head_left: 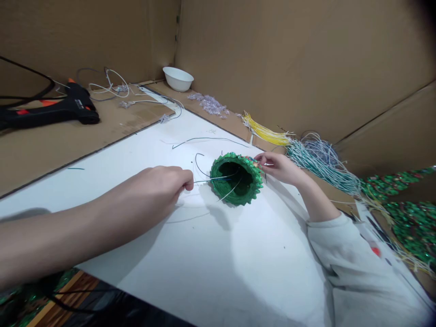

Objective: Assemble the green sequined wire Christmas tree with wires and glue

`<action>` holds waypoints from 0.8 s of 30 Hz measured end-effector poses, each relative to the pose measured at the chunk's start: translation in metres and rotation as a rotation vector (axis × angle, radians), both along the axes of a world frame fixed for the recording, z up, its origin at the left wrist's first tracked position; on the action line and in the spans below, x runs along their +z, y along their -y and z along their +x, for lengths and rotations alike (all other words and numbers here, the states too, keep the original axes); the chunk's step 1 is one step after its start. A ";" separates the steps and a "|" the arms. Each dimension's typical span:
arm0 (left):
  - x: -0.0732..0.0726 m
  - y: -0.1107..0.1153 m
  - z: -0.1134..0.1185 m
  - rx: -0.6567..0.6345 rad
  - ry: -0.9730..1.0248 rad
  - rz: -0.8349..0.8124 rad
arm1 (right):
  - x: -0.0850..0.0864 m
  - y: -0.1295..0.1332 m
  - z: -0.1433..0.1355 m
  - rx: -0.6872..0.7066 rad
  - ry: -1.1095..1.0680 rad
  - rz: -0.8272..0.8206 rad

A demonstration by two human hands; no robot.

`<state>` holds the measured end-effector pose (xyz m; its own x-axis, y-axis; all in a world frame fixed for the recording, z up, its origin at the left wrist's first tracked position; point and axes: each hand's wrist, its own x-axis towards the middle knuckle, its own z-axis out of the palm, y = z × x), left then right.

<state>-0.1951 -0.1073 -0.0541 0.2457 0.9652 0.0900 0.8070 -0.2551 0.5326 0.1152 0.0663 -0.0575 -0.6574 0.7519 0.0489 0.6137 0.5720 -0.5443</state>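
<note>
A hollow green thing [250, 194] with a jagged, glittery rim lies on its side above the white board, its round dark opening facing me. My left hand [160, 188] is closed, thumb and forefinger pinching a thin dark wire [202, 181] that runs into that opening. Another dark wire curls up beside the rim, and a pale wire [229, 191] sticks out lower down. At the right side of the green thing, my right hand [279, 167] grips its outer edge with bent fingertips. Those fingertips partly cover small coloured bits there.
A black glue gun [51, 109] lies at the left on cardboard, near tangled wires. At the back stand a white bowl [178, 79] and a heap of clear beads [213, 105]. Bundles of yellow wires [265, 129] and green wires [323, 165] lie right, with green tinsel [412, 222] beyond.
</note>
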 end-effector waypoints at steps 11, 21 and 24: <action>0.002 -0.012 0.023 -0.072 -0.527 0.143 | -0.001 0.000 -0.001 -0.008 -0.022 -0.001; -0.002 -0.019 0.041 -0.133 -0.257 0.065 | -0.002 -0.001 -0.001 0.012 -0.015 0.023; -0.005 -0.019 0.046 -0.087 -0.285 0.120 | -0.003 -0.001 -0.001 0.010 -0.009 0.050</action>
<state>-0.1496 -0.0885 -0.0587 0.3589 0.9259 0.1178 0.8915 -0.3774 0.2505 0.1143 0.0676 -0.0605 -0.6641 0.7419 0.0926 0.6030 0.6047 -0.5204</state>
